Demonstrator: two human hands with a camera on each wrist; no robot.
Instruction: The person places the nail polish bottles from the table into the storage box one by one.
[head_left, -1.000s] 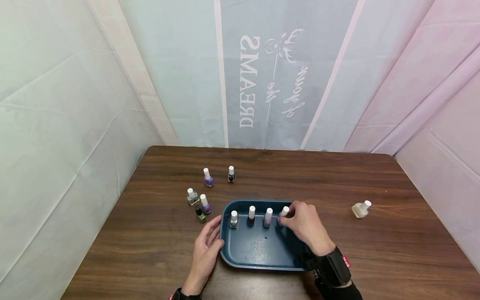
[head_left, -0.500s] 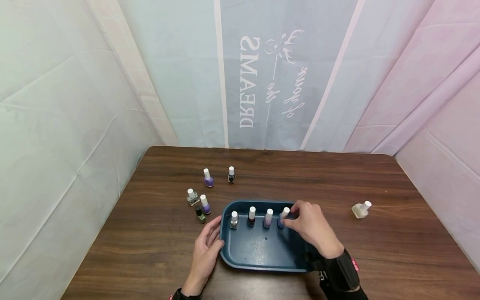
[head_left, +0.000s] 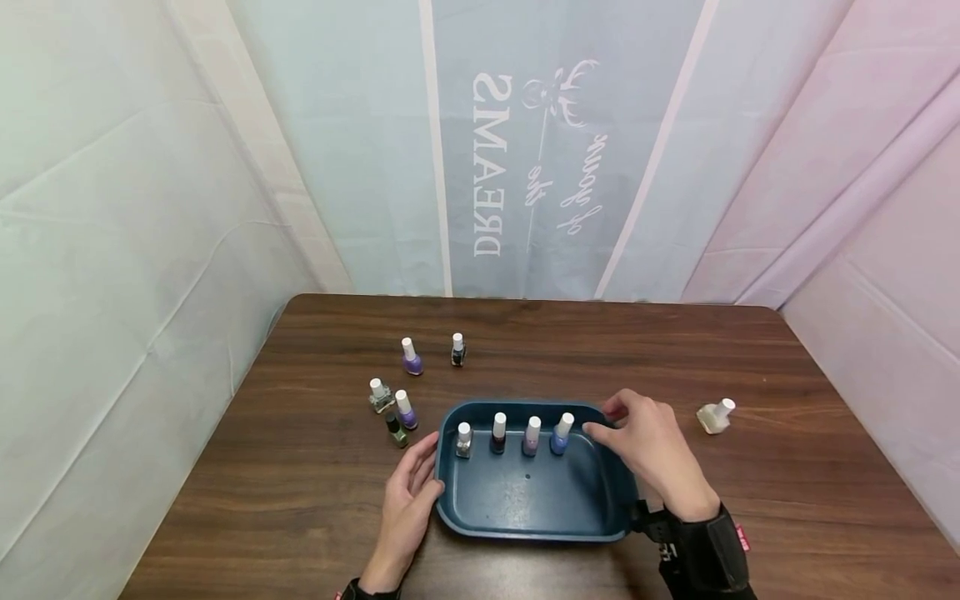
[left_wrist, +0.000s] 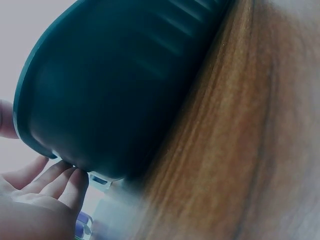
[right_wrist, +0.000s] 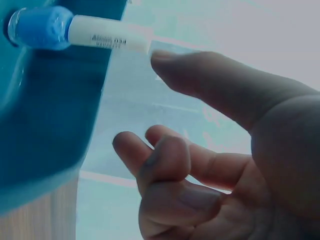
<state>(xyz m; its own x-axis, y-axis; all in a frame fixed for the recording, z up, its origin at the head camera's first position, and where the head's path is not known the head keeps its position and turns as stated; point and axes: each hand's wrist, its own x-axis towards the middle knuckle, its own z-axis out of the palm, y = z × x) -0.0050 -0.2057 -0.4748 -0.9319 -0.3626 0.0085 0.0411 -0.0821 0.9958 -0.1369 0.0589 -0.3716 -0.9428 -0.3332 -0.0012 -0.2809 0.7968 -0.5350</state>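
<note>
My right hand (head_left: 660, 446) hovers over the tray's right end, thumb and fingers apart and holding nothing. Just left of its thumb a blue nail polish bottle (head_left: 559, 439) with a white cap stands in the dark blue tray (head_left: 525, 533); the right wrist view shows the thumb tip close to that cap. A lilac bottle (head_left: 531, 442), a dark bottle (head_left: 498, 438) and a clear bottle (head_left: 463, 445) continue the row leftward. My left hand (head_left: 405, 508) holds the tray's left edge, thumb at the rim and fingers against the outer wall (left_wrist: 100, 100).
Left of the tray are a clear bottle (head_left: 380, 397), a purple bottle (head_left: 406, 412) and a green one with black cap (head_left: 396, 432). Behind stand another purple bottle (head_left: 412, 360) and a black one (head_left: 458, 353). A cream bottle (head_left: 715, 417) lies tilted at right.
My right hand has let go of the blue nail polish bottle and moved right, leaving it upright in the tray. My left hand stays at the tray's edge. The head view has shifted slightly.
</note>
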